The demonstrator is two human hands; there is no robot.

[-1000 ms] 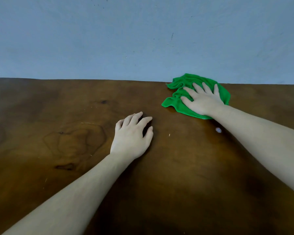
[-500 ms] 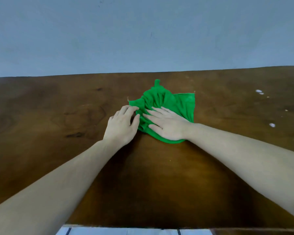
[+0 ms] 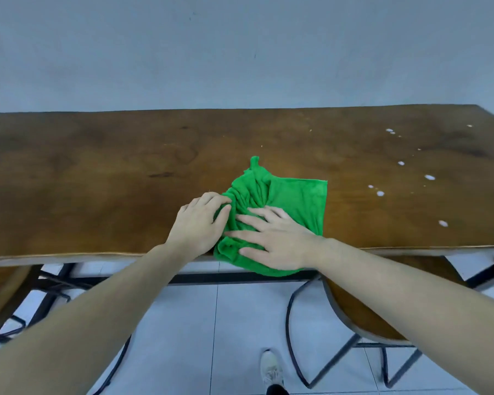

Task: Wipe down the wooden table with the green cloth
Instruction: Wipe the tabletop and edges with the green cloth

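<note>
The green cloth (image 3: 294,198) lies bunched at the near edge of the wooden table (image 3: 97,181), its lower part hanging over the edge. My right hand (image 3: 274,240) presses flat on the cloth with fingers spread, pointing left. My left hand (image 3: 200,223) rests on the table at the cloth's left side, its fingertips and thumb curled on the bunched folds. Both forearms reach in from below.
Several white spots (image 3: 429,177) dot the table's right part. A blue-grey wall (image 3: 240,52) stands behind the far edge. Wooden stools with black metal frames (image 3: 354,315) stand under the table on the tiled floor, and a shoe (image 3: 271,369) shows below.
My right hand has dragged the cloth from the far edge toward me to the near edge. My left hand has joined it at the cloth. The view has pulled back, showing the floor.
</note>
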